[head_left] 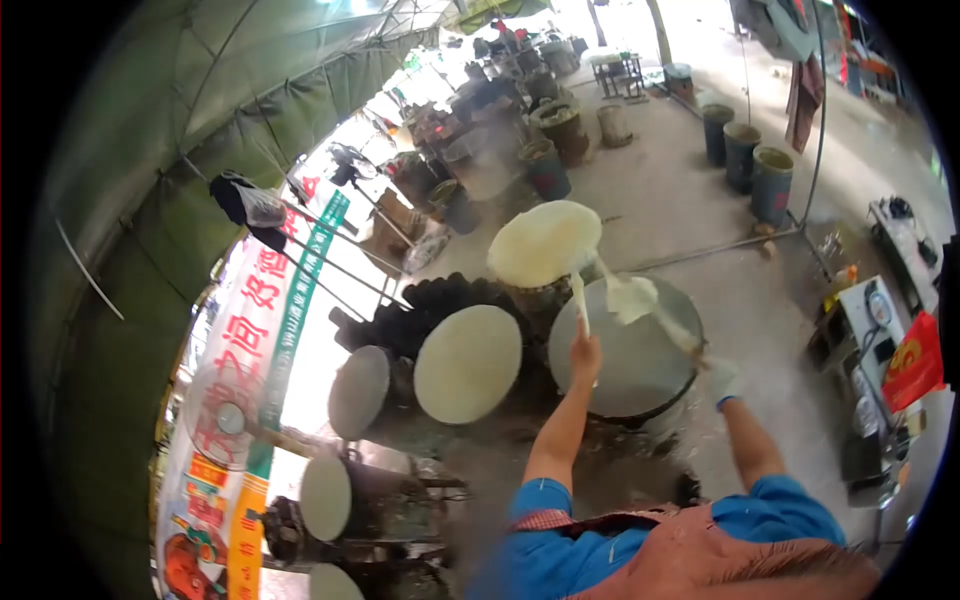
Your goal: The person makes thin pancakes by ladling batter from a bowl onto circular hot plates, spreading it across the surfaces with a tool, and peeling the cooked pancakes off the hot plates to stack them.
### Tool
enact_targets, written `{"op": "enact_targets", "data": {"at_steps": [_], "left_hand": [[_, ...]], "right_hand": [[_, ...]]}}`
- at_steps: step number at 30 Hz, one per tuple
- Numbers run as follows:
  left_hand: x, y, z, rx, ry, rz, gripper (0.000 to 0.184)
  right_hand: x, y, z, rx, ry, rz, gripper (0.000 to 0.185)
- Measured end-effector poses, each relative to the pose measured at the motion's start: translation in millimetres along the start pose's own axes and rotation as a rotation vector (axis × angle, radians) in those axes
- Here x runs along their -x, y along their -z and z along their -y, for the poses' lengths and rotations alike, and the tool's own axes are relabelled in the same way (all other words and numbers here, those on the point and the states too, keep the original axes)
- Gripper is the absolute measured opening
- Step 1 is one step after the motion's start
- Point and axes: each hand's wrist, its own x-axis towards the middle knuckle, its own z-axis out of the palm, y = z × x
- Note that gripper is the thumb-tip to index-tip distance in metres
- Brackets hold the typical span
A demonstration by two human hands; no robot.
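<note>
My left hand [584,357] is closed round a pale stick [580,303], whose upper end meets the lower rim of a wide round pan [545,243] with a smooth cream-coloured surface. My right hand [718,378], blurred and apparently in a thin glove with a blue cuff, grips a long pale handle [676,331]. At that handle's far end is a pale, floppy-looking lump [632,298], from which a thin strip reaches up to the pan's edge. Both tools are over a large round pot [640,382] with cloudy whitish contents. Motion hides the exact shape of the right tool.
Left of the pot stand several round pale-topped vessels [468,364] beside a row of dark rounded objects [440,312]. Tall bins [772,188] line the right side by a metal frame. A printed banner [250,350] hangs left; a red bag [913,362] is far right.
</note>
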Motion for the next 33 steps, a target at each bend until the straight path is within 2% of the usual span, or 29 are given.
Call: {"op": "enact_targets", "data": {"at_steps": [1, 3, 4, 5, 6, 7, 8, 9, 10, 11, 12, 13, 14, 15, 16, 17, 19, 20, 21, 22, 23, 24, 26, 27, 29, 30, 31, 32, 33], "left_hand": [[-1, 19, -2, 0.121, -0.110, -0.125, 0.066], [-7, 42, -2, 0.379, -0.348, -0.346, 0.067], [-6, 57, 9, 0.420, -0.385, -0.291, 0.066], [5, 63, 23, 0.400, -0.449, -0.313, 0.067], [11, 60, 51, 0.512, -0.320, -0.151, 0.066], [29, 56, 70, 0.569, -0.196, -0.030, 0.065], [46, 51, 89, 0.614, -0.065, 0.083, 0.064], [81, 57, 94, 0.594, 0.057, 0.157, 0.064], [99, 48, 136, 0.378, -0.230, 0.034, 0.064], [117, 38, 178, 0.140, -0.478, -0.157, 0.065], [138, 46, 182, 0.177, -0.404, -0.117, 0.067], [158, 53, 186, 0.213, -0.328, -0.081, 0.069], [177, 59, 191, 0.433, 0.029, 0.157, 0.069], [178, 61, 192, 0.469, 0.036, 0.167, 0.070], [184, 64, 191, 0.510, 0.054, 0.173, 0.070], [193, 64, 192, 0.554, 0.085, 0.172, 0.070], [209, 59, 198, 0.509, 0.077, 0.135, 0.070], [215, 59, 204, 0.493, 0.047, 0.125, 0.070], [206, 62, 206, 0.478, -0.010, 0.108, 0.070], [218, 88, 159, 0.477, 0.188, 0.184, 0.070], [214, 85, 158, 0.494, 0.173, 0.168, 0.069], [219, 79, 165, 0.508, 0.160, 0.158, 0.069], [224, 66, 175, 0.582, 0.165, 0.140, 0.068], [227, 63, 172, 0.576, 0.183, 0.154, 0.068], [232, 68, 161, 0.557, 0.218, 0.170, 0.068], [238, 67, 163, 0.465, 0.131, 0.108, 0.068], [241, 61, 165, 0.365, 0.037, 0.044, 0.068], [237, 57, 164, 0.268, -0.060, -0.021, 0.069], [236, 59, 157, 0.290, -0.004, -0.002, 0.069]], "right_hand": [[-11, 4, 6, 0.093, -0.005, 0.009, 0.028], [-13, 32, 91, -0.474, -0.300, 0.068, 0.034], [-4, 42, 112, -0.744, -0.460, 0.094, 0.037], [-16, -9, 101, -0.682, -0.397, 0.058, 0.036], [-28, -37, 105, -0.619, -0.347, 0.143, 0.038], [-51, -101, 70, -0.301, -0.106, 0.010, 0.033], [-44, -36, 125, -0.032, -0.074, 0.037, 0.030], [-46, -28, 110, 0.128, 0.062, -0.056, 0.027], [-47, -3, 103, 0.062, 0.017, 0.040, 0.028], [-36, -27, 67, -0.258, -0.126, 0.031, 0.028], [-38, -56, 10, -0.572, -0.250, -0.001, 0.029], [-30, -47, 14, -0.877, -0.368, -0.030, 0.029], [-8, -58, 28, -0.697, -0.404, 0.001, 0.029], [9, -46, 94, -0.509, -0.437, 0.038, 0.029], [8, -52, 129, -0.536, -0.280, 0.067, 0.029], [12, -55, 142, -0.557, -0.121, 0.111, 0.029], [-1, -34, 127, -0.093, 0.005, 0.035, 0.033], [-4, 5, 135, -0.219, 0.002, 0.082, 0.031], [4, 50, 146, -0.484, -0.287, 0.197, 0.028], [1, 43, 132, -0.698, -0.396, 0.139, 0.027], [6, 28, 103, -0.909, -0.509, 0.084, 0.027], [3, -31, 65, -0.764, -0.346, 0.128, 0.027], [8, -76, 68, -0.754, -0.268, 0.201, 0.026], [8, -69, 97, -0.896, -0.350, 0.242, 0.026], [-12, -38, 78, -0.773, -0.103, 0.304, 0.028], [-16, 26, 104, -0.688, -0.340, 0.426, 0.031], [-21, 60, 111, -0.705, -0.439, 0.377, 0.026], [-34, 54, 93, -0.816, -0.486, 0.330, 0.024], [-40, 46, 78, -0.921, -0.542, 0.286, 0.023]]}}
